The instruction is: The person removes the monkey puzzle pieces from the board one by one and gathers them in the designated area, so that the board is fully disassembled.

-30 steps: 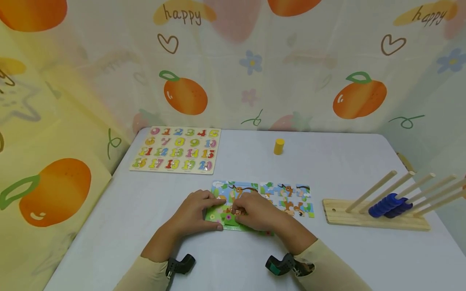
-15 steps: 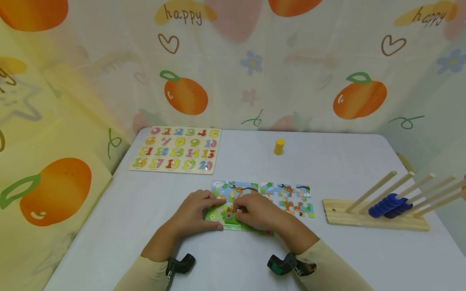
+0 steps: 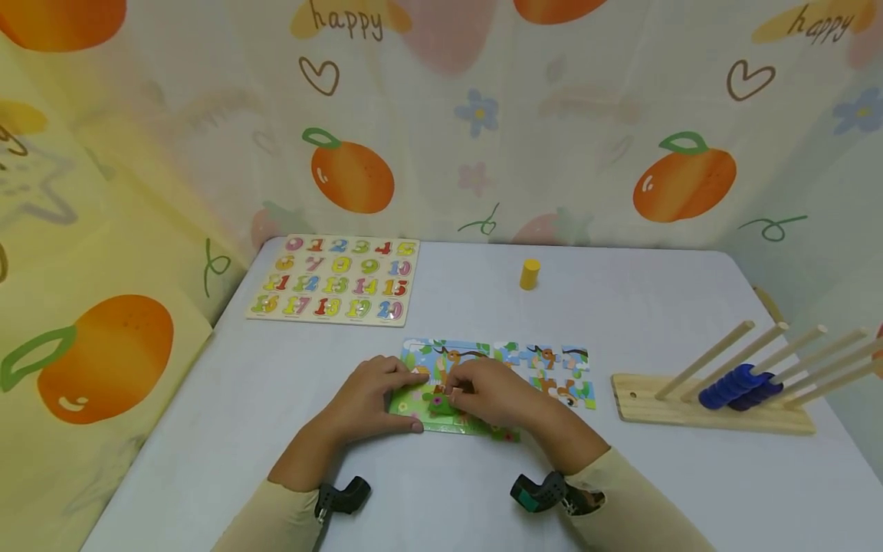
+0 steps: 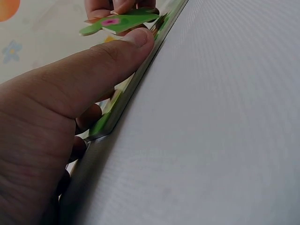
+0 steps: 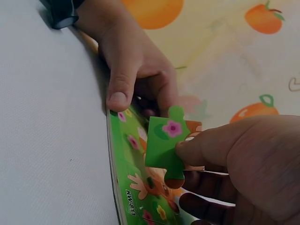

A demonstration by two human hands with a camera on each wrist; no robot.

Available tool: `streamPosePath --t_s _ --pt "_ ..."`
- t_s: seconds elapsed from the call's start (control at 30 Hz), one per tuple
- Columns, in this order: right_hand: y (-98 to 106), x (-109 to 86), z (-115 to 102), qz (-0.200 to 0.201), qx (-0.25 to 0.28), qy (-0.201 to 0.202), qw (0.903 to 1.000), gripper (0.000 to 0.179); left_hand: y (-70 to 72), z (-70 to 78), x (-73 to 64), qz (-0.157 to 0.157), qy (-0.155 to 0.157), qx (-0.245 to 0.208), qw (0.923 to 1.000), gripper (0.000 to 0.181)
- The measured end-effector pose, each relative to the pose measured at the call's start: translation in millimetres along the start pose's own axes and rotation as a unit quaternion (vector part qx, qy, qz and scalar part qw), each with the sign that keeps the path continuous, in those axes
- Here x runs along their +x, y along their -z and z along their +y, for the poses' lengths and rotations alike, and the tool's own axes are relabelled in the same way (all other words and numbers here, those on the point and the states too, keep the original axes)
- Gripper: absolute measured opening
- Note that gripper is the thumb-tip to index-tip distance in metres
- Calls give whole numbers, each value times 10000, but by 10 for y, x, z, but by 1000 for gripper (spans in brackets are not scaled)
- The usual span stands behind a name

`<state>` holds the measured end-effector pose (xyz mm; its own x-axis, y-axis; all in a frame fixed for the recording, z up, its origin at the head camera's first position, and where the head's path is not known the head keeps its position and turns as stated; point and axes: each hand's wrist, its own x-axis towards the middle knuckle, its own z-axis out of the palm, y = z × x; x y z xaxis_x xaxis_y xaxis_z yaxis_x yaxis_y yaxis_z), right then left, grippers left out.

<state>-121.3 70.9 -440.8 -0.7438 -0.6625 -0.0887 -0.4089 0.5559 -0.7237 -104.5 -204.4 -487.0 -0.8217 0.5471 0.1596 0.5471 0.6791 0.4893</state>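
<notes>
My left hand (image 3: pixel 366 402) rests at the left end of a picture puzzle board (image 3: pixel 407 406), its thumb stretched along the near edge and its index finger lying over the top. Between thumb and fingers my right hand (image 3: pixel 493 392) pinches a green puzzle piece (image 5: pixel 159 145) with a pink flower and a strip of orange-brown. The piece is tilted above the board in both wrist views. The board shows green grass, flowers and part of an animal; my right hand hides much of its right half in the head view.
Several loose puzzle pieces (image 3: pixel 543 357) lie in rows right of the board. A number board (image 3: pixel 331 277) sits at the back left, a yellow cylinder (image 3: pixel 530 274) at the back. On the right stands a wooden peg rack (image 3: pixel 648 399) with blue rings (image 3: pixel 731 387).
My right hand has shifted slightly right and raised the green piece, which is now tilted and shows more plainly. The left hand stays on the board. The head view has tipped slightly down.
</notes>
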Motion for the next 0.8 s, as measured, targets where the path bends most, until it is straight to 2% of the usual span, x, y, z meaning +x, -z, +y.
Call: streamPosePath --t_s 0.3,0.53,0.8 --pt "104 -65 50 160 281 -56 9995 10 -2 4 -2 -10 -34 50 10000 72" --pt "222 -151 137 95 565 -272 9980 10 2 13 7 -28 21 12 10000 73" --pt "311 -273 232 96 821 -265 9962 7 6 20 6 -51 62 16 10000 74"
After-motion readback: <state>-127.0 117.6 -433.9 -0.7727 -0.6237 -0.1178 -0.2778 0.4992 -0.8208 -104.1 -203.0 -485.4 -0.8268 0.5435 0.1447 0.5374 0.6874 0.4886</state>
